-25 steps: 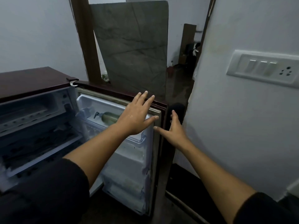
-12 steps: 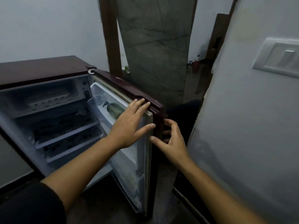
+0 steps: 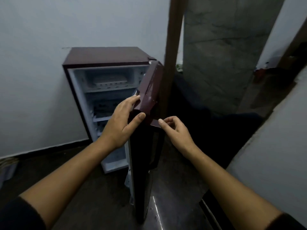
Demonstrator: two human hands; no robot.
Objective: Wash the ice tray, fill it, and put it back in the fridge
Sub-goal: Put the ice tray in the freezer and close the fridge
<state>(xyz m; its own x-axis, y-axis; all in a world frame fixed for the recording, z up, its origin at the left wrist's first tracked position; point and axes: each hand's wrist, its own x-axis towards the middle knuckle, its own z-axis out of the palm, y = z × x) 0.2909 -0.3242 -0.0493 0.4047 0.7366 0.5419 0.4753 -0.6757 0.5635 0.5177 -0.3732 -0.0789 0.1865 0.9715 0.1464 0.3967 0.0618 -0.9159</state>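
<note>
1. The ice tray (image 3: pixel 109 83) lies in the fridge (image 3: pixel 106 55) freezer compartment.
2. The left grip (image 3: pixel 122 121) clasps the door (image 3: pixel 149 90) top; the right grip (image 3: pixel 177 130), loosely curled, holds nothing.
3. The tray is probably light, rigid and frost-slick: take both ends.

A pale wall (image 3: pixel 41 63) meets the dark floor (image 3: pixel 99 188) along a black skirting strip (image 3: pixel 49 149). A brown wooden post (image 3: pixel 172 47) stands upright, a grey veined stone slab (image 3: pixel 224 55) just right of it

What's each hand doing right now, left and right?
Left hand: holding the fridge door at its top corner, thumb outside, fingers inside.
Right hand: open, loosely curled, holding nothing, fingertip at the door's edge.
</note>
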